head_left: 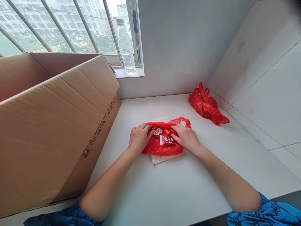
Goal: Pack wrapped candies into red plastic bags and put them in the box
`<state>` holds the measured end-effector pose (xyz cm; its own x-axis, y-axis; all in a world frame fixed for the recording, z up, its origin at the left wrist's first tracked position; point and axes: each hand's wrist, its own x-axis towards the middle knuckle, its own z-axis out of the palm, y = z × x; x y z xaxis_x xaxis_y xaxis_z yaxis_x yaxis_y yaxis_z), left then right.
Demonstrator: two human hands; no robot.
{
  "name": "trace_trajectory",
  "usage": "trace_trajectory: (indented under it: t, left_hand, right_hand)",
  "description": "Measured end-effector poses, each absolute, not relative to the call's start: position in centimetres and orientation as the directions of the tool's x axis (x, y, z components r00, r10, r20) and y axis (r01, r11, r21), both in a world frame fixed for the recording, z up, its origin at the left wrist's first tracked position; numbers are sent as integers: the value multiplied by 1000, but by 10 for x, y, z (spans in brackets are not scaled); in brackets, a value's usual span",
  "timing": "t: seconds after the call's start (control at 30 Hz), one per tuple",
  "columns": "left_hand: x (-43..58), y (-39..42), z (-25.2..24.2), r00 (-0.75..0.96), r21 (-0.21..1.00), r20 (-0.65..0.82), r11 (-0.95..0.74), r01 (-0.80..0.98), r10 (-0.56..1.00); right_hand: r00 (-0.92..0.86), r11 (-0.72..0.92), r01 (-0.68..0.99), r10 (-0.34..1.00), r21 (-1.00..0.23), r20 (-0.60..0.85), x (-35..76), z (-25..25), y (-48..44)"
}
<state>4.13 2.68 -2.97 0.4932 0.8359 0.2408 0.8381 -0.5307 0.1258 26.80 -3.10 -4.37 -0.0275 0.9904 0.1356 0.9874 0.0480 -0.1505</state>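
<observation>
A red plastic bag lies with its mouth spread wide in the middle of the white table. Inside it are several small red wrapped packets with white lettering. My left hand grips the bag's left edge, thumb over the inside. On the opposite edge, my right hand holds the plastic in the same way, near a loop of the bag's handle. Beneath the bag, a flat white booklet or box sticks out at the front; most of it is covered.
A large open cardboard box stands on the left. Another red plastic bag, crumpled, lies at the back right by the tiled wall. A clear water bottle is on the windowsill. The white table ends at a front edge.
</observation>
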Motion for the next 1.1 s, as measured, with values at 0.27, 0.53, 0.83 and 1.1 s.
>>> trace_trajectory:
  t: [0.27, 0.53, 0.83, 1.1]
  left_hand:
    - [38, 27, -32, 467, 241, 250, -522, 818, 848]
    - [43, 18, -14, 509, 294, 422, -644, 706, 750]
    - [56, 1, -4, 595, 467, 482, -763, 447, 644]
    - [56, 2, -5, 575, 598, 415, -688, 412, 705]
  right_hand:
    - [6, 74, 949, 967, -307, 254, 273, -42, -35]
    - [-58, 207, 914, 918, -349, 392, 267, -37, -42]
    - [-38, 153, 344, 988, -926, 150, 247, -12, -59]
    - [-74, 107, 158, 993, -982, 97, 250, -22, -53]
